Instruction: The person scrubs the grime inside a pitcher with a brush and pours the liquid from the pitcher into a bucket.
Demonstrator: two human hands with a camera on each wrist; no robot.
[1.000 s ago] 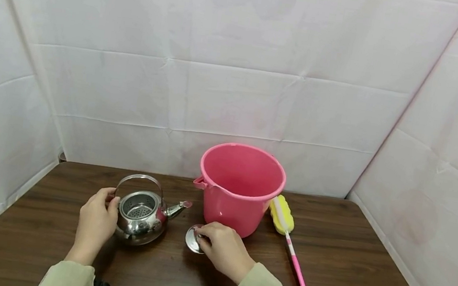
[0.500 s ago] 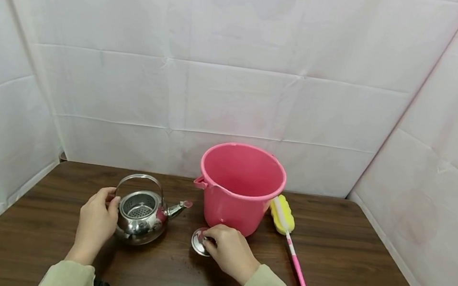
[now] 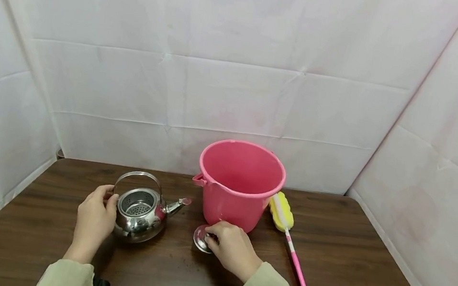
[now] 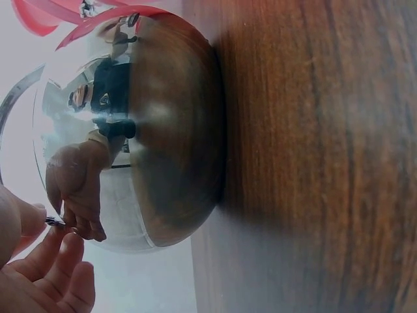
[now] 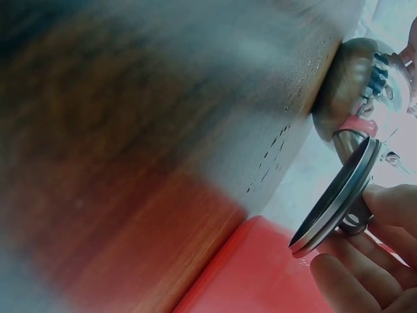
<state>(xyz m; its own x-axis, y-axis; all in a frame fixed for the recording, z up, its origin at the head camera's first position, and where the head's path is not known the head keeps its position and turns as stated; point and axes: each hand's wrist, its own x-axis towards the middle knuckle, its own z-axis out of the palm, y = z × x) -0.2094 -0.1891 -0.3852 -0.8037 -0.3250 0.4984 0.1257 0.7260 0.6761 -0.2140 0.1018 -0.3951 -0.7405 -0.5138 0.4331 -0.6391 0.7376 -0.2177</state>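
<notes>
Hands [image 3: 94,221] [image 3: 234,250] curled, left pinching kettle handle [image 3: 140,173], right lid [image 5: 339,199]

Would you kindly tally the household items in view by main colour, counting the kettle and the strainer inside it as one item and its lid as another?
Silver: 2 (kettle, lid in the right hand)
Pink: 1 (bucket)
Yellow head with pink-and-white handle: 1 (brush)
Total: 4
</notes>
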